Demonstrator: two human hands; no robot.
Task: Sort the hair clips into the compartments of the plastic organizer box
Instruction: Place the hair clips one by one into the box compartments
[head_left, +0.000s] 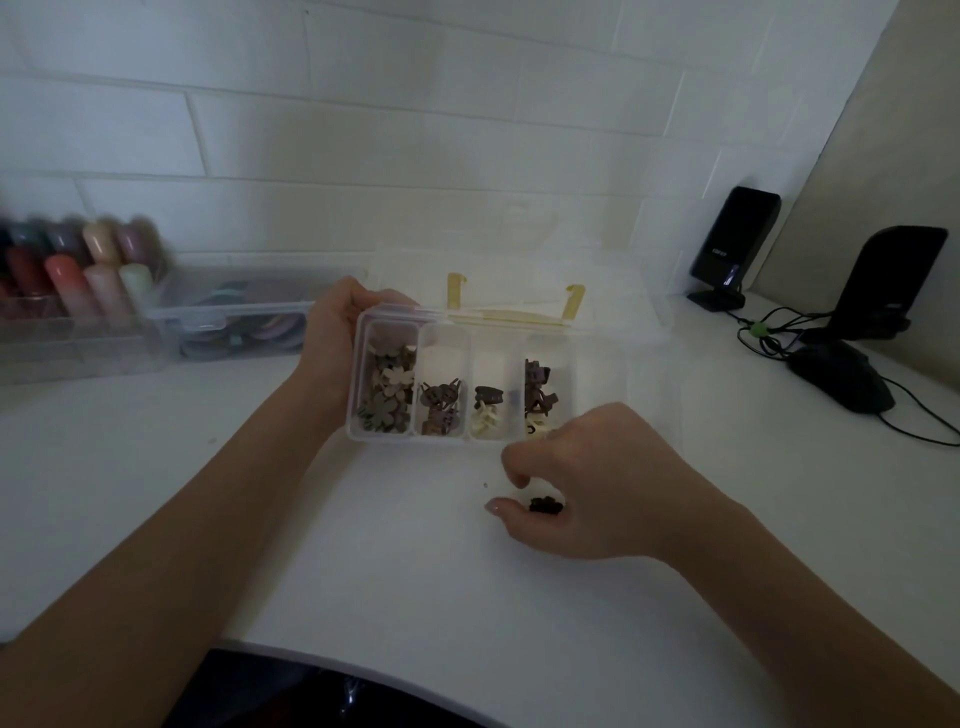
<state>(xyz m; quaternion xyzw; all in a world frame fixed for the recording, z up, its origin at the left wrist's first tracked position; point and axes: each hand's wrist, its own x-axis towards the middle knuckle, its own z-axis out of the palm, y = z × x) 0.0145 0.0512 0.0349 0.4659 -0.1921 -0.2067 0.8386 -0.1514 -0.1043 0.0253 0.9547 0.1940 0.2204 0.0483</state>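
Observation:
A clear plastic organizer box with a row of compartments sits tilted on the white table, its lid open toward the wall. My left hand grips the box's left end. The compartments hold small hair clips: flat brown and cream ones at the far left, brown claw clips beside them, a dark and a cream clip after that, and purple-brown ones at the right. Just in front of the box's right end, my right hand curls round a small dark hair clip on the table.
A clear case of round coloured items and a tray of coloured bottles stand at the back left. Two black speakers, cables and a black mouse occupy the back right. The table's front edge curves near me.

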